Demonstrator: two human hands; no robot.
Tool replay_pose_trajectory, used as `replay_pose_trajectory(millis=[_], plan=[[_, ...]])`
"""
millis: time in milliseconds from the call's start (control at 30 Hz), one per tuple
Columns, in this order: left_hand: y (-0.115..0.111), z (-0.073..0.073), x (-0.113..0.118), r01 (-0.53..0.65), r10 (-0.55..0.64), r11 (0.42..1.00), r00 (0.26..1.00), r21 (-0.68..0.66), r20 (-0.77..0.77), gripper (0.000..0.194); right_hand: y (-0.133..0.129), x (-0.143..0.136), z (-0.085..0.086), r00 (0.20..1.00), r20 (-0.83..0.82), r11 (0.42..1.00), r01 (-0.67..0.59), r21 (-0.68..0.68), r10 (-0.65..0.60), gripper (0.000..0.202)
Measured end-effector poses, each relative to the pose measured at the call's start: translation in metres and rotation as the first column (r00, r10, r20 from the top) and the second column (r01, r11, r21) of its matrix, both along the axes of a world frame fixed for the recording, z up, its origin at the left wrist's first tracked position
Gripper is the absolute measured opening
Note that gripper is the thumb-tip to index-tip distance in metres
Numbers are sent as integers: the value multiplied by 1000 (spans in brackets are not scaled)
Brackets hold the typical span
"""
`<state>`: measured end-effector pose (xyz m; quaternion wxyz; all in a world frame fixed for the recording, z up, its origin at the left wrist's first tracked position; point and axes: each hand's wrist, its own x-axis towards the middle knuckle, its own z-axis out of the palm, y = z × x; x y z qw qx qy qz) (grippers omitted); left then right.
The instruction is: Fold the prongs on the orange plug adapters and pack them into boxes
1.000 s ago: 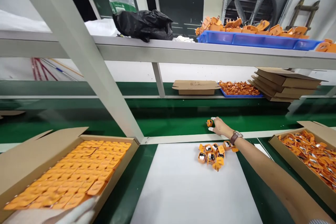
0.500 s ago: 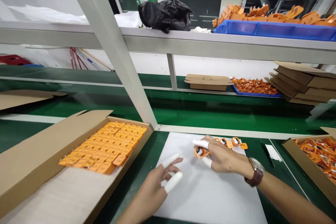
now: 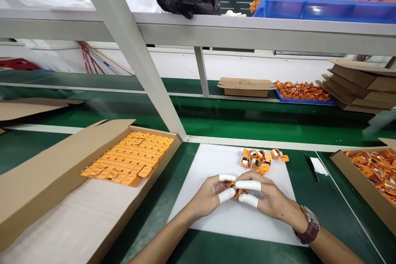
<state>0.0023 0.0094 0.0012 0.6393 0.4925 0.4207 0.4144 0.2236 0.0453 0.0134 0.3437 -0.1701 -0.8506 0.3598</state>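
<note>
Over the white mat (image 3: 216,214), my left hand (image 3: 213,194) and my right hand (image 3: 266,198) meet, both with white finger cots on. Between their fingertips they grip one small orange plastic part (image 3: 237,192), which the fingers partly cover. My right wrist wears a watch. Just beyond the hands, a cluster of similar orange parts (image 3: 255,160) with black and white insides lies on the mat's far side. One more orange part (image 3: 279,155) sits at its right, near the mat's edge.
To the left, an open cardboard box (image 3: 148,181) holds rows of orange parts. Another box (image 3: 343,165) of loose orange parts stands right, near a black pen (image 3: 312,167) and white paper slip (image 3: 319,166). A slanted metal post (image 3: 148,74) rises behind. Blue trays (image 3: 309,9) sit on shelves.
My right hand has come back towards me from the cluster with an orange part. My left hand has moved right and closed on the same part. The view has tilted down slightly.
</note>
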Motion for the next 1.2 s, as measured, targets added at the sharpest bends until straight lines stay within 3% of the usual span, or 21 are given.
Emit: replay_pose_trajectory(millis=[133, 300, 500, 700, 867, 1033, 1133, 1200], plan=[[-3, -12, 7, -70, 70, 996, 998, 63, 1, 24, -3, -2, -14, 992, -124, 998, 28, 56, -20, 54], [-6, -14, 11, -92, 92, 984, 996, 155, 9, 21, -4, -5, -26, 976, -196, 989, 116, 91, -96, 60], [-5, -15, 10, -176, 170, 981, 983, 80, 75, 20, -8, -8, -26, 955, -190, 952, 258, 165, -226, 59], [-4, -14, 11, -270, 267, 962, 961, 43, 77, 17, -15, -16, -29, 976, -140, 950, 197, 242, -166, 65], [-5, -12, 6, -203, 202, 979, 979, 28, 34, 28, -11, -17, -30, 968, -113, 942, 246, 227, -225, 60], [-11, -21, 7, -129, 131, 985, 991, 112, -5, 39, -15, -19, -28, 965, -66, 924, 261, 279, -253, 60], [-12, -26, 8, -166, 169, 981, 985, 102, -17, 34, -17, -20, -27, 974, -14, 960, 225, 169, -226, 55], [-11, -25, 8, -181, 182, 981, 983, 69, 5, 32, -16, -19, -28, 977, -10, 976, 211, -47, -212, 43]])
